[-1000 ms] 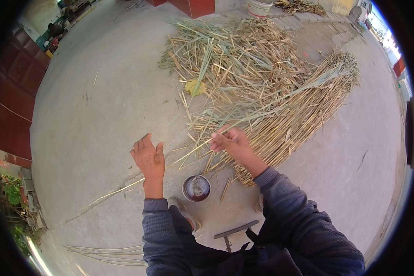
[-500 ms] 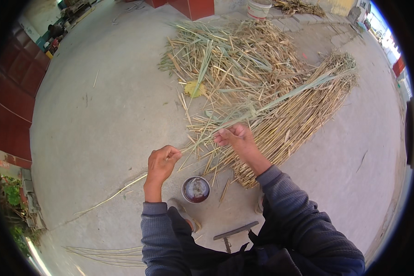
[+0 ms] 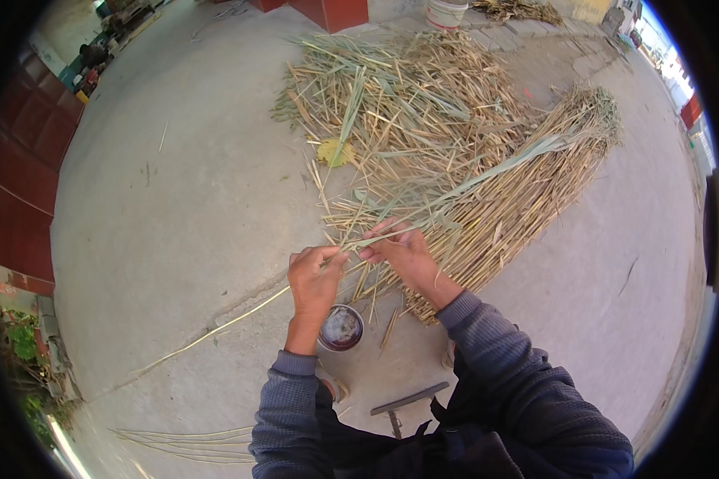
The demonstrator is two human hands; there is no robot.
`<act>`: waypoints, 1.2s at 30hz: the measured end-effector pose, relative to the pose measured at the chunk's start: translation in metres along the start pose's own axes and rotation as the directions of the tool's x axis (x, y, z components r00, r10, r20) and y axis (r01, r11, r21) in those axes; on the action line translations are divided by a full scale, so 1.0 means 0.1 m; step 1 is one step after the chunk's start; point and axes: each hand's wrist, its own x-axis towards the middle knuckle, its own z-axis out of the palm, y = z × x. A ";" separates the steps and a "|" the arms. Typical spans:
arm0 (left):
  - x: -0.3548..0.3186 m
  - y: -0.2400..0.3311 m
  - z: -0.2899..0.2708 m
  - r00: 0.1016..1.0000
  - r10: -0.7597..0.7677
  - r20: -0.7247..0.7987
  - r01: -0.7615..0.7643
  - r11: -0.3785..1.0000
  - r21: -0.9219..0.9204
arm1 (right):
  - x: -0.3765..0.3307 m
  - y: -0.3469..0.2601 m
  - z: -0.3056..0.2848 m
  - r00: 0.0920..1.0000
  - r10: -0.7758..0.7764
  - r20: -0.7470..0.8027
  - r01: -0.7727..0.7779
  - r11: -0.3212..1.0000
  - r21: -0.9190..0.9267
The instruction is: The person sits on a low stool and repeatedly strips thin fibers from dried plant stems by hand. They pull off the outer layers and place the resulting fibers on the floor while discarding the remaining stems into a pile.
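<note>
**A:** ok so what's each hand doing? Both meet just above the small round tin (image 3: 342,327) on the concrete floor (image 3: 176,207). The left hand (image 3: 315,279) is curled closed, pinching a long pale reed stalk (image 3: 240,316) that trails off down-left of the tin. The right hand (image 3: 403,251) is closed on the leafy green end of that stalk (image 3: 455,191), which runs up and away from the tin across the bundled reeds (image 3: 527,184).

**B:** Agreed on the grips, though the fingertips overlap, so exactly where one hold ends is hard to see. Can't tell what's in the tin either, just something dark. Beyond the bundle there's a loose reed pile (image 3: 399,96). Below the tin, a stool (image 3: 411,397) is mostly hidden by the dark sleeves, and a few stripped stalks (image 3: 184,439) lie down-left of the tin.
</note>
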 end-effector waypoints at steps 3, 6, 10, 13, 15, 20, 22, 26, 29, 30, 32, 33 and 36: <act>0.07 -0.11 -0.09 0.921 -0.384 -0.059 0.322 0.840 -0.436 | 0.05 -0.01 -0.08 0.997 0.056 -0.048 -0.059 0.996 -0.062; 0.19 -0.36 -0.41 0.875 -0.452 -0.173 0.375 0.859 -0.348 | 0.10 -0.01 -0.18 0.998 0.050 -0.049 -0.053 0.997 -0.058; 0.21 -0.56 -0.56 0.959 0.092 -0.267 0.076 0.827 0.557 | 0.08 0.09 -0.13 0.998 0.051 0.037 -0.051 0.999 -0.015; 0.14 -0.46 -0.32 0.973 0.214 -0.081 -0.152 0.870 0.468 | 0.04 0.17 0.02 0.996 0.050 0.069 -0.051 0.999 0.003; 0.09 -0.34 -0.14 0.996 0.021 0.085 -0.030 0.994 0.107 | 0.03 0.19 0.08 0.996 0.051 0.066 -0.052 0.999 0.003; 0.07 -0.32 -0.25 0.855 -0.315 0.412 0.396 0.910 -0.127 | 0.07 0.05 -0.01 0.993 0.118 0.007 -0.118 0.993 0.010; 0.09 -0.38 -0.38 0.826 -0.366 0.430 0.444 0.891 -0.096 | 0.09 0.00 -0.08 0.994 0.107 -0.027 -0.107 0.994 -0.006; 0.07 -0.36 -0.28 0.819 -0.317 0.478 0.457 0.864 -0.210 | 0.07 0.04 -0.04 0.995 0.058 0.082 -0.060 0.998 0.019; 0.00 -0.22 -0.06 0.828 -0.303 0.472 0.469 0.835 -0.288 | 0.03 0.11 0.03 0.991 0.050 0.127 -0.062 0.994 0.089; 0.00 -0.20 -0.03 0.819 -0.326 0.472 0.502 0.806 -0.315 | 0.03 0.11 0.03 0.992 0.036 0.121 -0.046 0.996 0.075; -0.01 -0.16 -0.01 0.795 -0.358 0.490 0.561 0.741 -0.368 | 0.03 0.11 0.03 0.991 0.023 0.129 -0.030 0.998 0.048; 0.01 -0.16 -0.04 0.779 -0.368 0.507 0.590 0.705 -0.394 | 0.03 0.10 0.02 0.988 0.033 0.152 -0.036 0.999 0.017; 0.08 -0.22 -0.18 0.727 -0.456 0.514 0.682 0.569 -0.460 | 0.01 0.09 0.01 0.980 0.010 0.199 0.002 0.998 -0.060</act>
